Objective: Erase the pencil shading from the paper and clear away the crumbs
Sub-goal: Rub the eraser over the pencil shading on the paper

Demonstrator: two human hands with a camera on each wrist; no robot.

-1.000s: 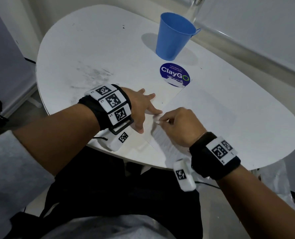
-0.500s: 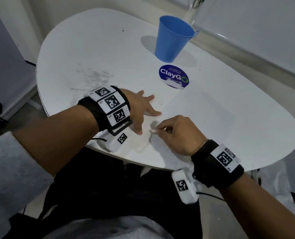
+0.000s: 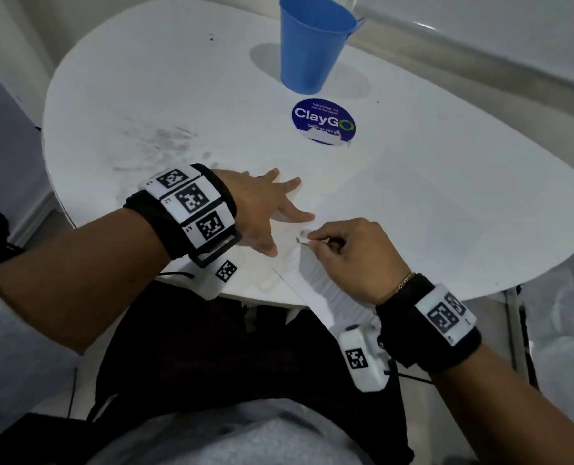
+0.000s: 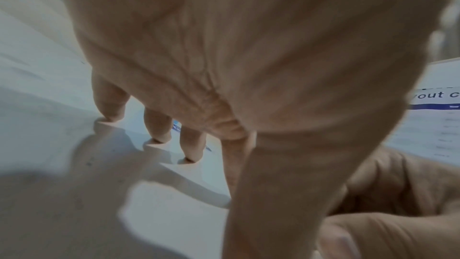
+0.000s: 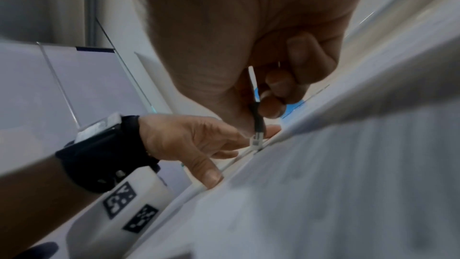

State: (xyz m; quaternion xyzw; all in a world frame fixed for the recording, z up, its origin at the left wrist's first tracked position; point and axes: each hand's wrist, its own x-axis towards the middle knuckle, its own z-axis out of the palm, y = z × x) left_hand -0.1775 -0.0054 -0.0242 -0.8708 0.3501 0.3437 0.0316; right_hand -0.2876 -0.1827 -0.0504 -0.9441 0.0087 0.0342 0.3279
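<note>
My flat left hand (image 3: 265, 204) pins the white paper sheet (image 3: 372, 209); my right hand (image 3: 352, 253) pinches the small white eraser (image 3: 303, 237), so rub short, light strokes.

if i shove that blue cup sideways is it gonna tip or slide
The blue cup probably tips: it looks tall, with a base narrower than its rim. It seems thin plastic, so likely light. On the smooth white table a low push might slide it.

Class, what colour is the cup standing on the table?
Blue; the cup shows best in the head view.

The right hand (image 3: 352, 253) has slid its eraser tip (image 3: 303, 237) apparently slightly rightward (left hand unmoved).
</note>
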